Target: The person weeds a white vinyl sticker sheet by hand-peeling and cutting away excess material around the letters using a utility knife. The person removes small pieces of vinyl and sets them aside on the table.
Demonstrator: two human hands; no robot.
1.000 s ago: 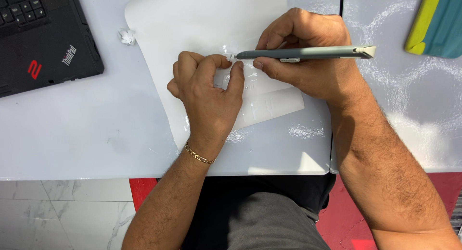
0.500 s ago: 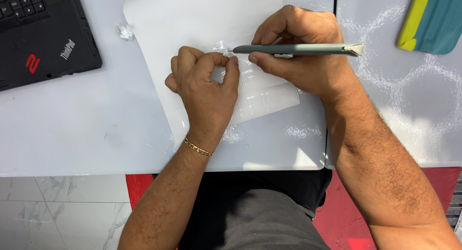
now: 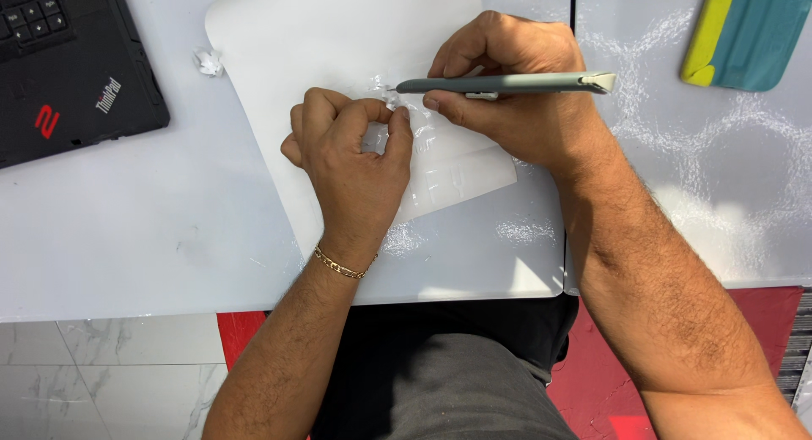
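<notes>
Little had shifted since the earlier frame: at centre the left hand (image 3: 351, 156) pinched thin, limp, tear-prone film (image 3: 448, 173) on the white sheet (image 3: 338, 34), while the right hand (image 3: 507, 97) closed its fingers round the light, stiff grey tool (image 3: 503, 84), tip beside that pinch.

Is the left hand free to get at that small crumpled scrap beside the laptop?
Probably yes: the crumpled scrap lies in the open on the white table, nothing between it and the left hand. That hand, though, is curled down on the white sheet.
</notes>
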